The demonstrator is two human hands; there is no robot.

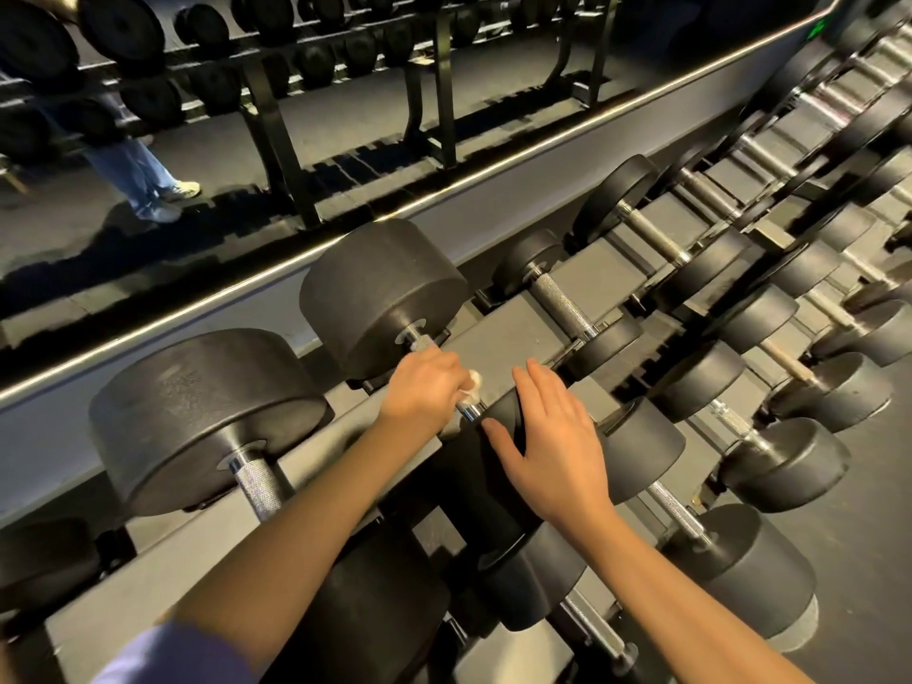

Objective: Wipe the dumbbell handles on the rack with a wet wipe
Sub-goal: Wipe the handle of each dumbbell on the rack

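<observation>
A large black dumbbell [385, 293] lies on the grey rack [498, 338] in the middle of the head view. My left hand [424, 387] is curled round its knurled steel handle [422, 344], with a white wet wipe [473, 382] bunched between fingers and handle. Most of the handle is hidden under the hand. My right hand [552, 441] lies flat, fingers straight, on the near black head [498, 417] of the same dumbbell.
Another big dumbbell [202, 417] sits to the left, smaller dumbbells [567, 298] run off to the right in several rows. A mirror [296, 140] behind the rack reflects a person's legs and more racks. Lower-tier dumbbells [740, 565] lie below my arms.
</observation>
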